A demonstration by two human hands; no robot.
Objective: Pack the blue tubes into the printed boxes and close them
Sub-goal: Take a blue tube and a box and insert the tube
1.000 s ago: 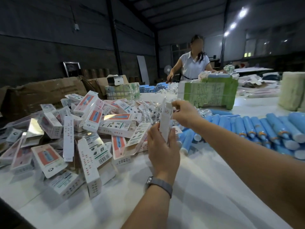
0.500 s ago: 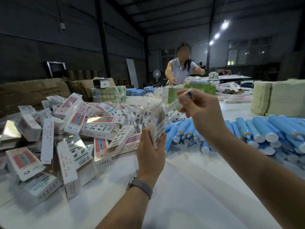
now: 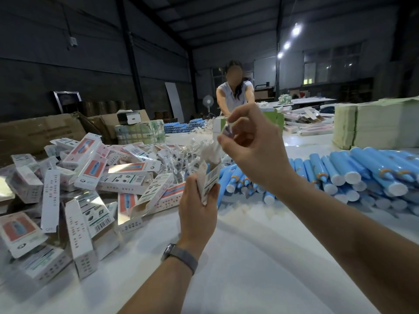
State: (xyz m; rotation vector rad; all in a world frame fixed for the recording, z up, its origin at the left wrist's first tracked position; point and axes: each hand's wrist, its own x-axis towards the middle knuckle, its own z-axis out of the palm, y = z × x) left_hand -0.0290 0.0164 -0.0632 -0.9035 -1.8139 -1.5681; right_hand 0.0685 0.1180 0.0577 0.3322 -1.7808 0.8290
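Left hand (image 3: 196, 214) grips a white printed cardboard box (image 3: 209, 180) upright above the white worktop (image 3: 238, 268), fingers curled round its lower part, barcode side facing us, top end open. A grey watch strap (image 3: 181, 257) sits on that wrist. Right hand (image 3: 251, 146) is raised above the box, thumb and forefinger pinching a small clear-wrapped item (image 3: 226, 130), too blurred to identify; the other fingers are spread loosely. To the left, a jumbled heap of white printed boxes with red-and-blue panels (image 3: 90, 164) lies on the worktop, with a pile of small clear plastic packets (image 3: 181, 155) behind it. To the right, blue plastic tubes with white caps (image 3: 344, 173) lie stacked in rows, well apart from the held box. Across the worktop stands another person in a light top (image 3: 233, 96), beside green-and-white cartons (image 3: 275, 118).
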